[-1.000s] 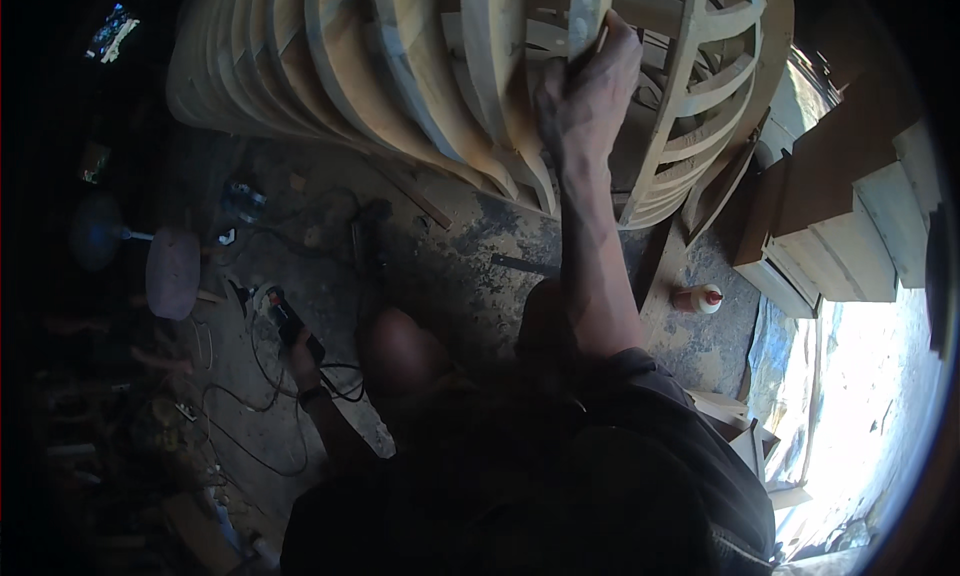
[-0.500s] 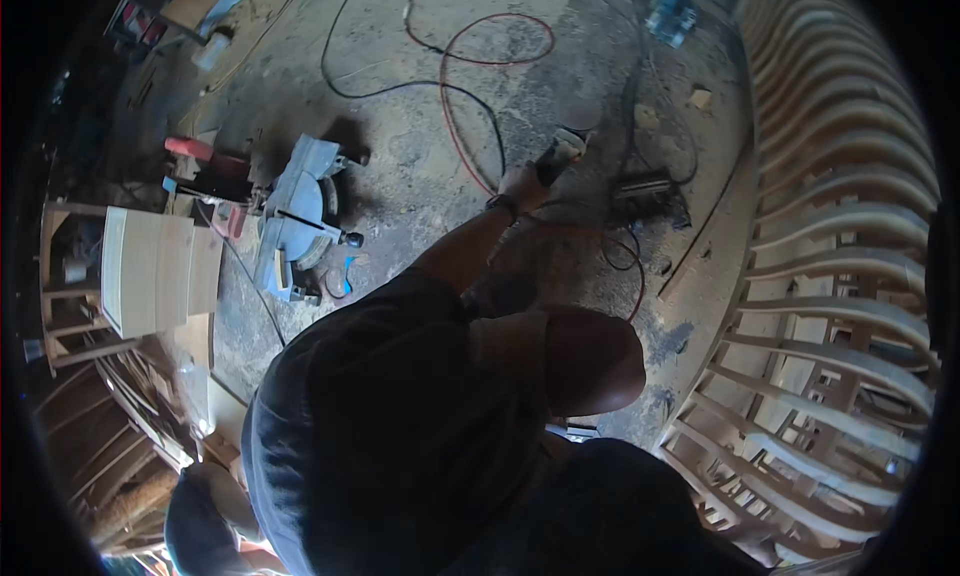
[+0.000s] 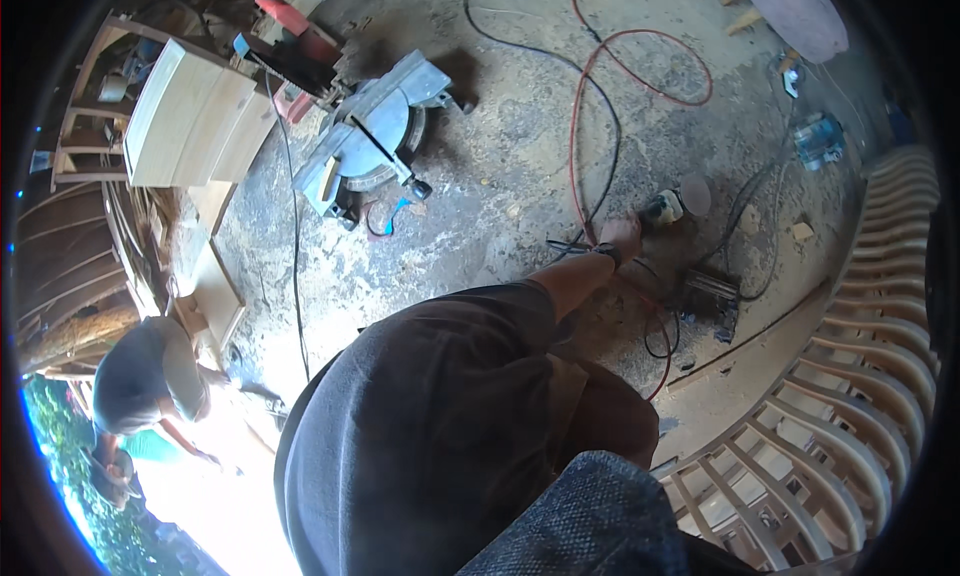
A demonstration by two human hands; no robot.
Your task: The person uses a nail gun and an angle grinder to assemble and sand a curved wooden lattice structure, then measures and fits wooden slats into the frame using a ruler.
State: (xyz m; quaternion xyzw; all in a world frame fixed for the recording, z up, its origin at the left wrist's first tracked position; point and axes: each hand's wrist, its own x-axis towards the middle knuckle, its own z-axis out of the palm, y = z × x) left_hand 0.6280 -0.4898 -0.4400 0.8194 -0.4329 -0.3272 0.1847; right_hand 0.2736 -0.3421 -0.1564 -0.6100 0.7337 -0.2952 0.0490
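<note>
My left hand (image 3: 622,234), with a dark band at its wrist, reaches out low over the floor. Its fingers are wrapped round what looks like an angle grinder (image 3: 660,209), with a dark body and a pale head. A round pinkish disc (image 3: 695,193) shows at the tool's far end; whether it is fixed to the tool I cannot tell. Close by, a red hose (image 3: 577,156) and a black cable (image 3: 612,116) run past the wrist. A dark, boxy metal tool (image 3: 710,294) lies on the floor to the right. My right hand is out of view.
A mitre saw (image 3: 370,136) stands at the upper left, beside pale wooden panels (image 3: 190,116). Curved wooden slats (image 3: 850,376) line the right side. A clear blue container (image 3: 820,141) and a round-topped stool (image 3: 797,16) stand far right. Another person (image 3: 150,376) bends over at lower left.
The view has swung, so the saw and hoses sit further right in it. The grinder stays in my left hand, and its pale disc now shows. More of the other person has come into sight.
</note>
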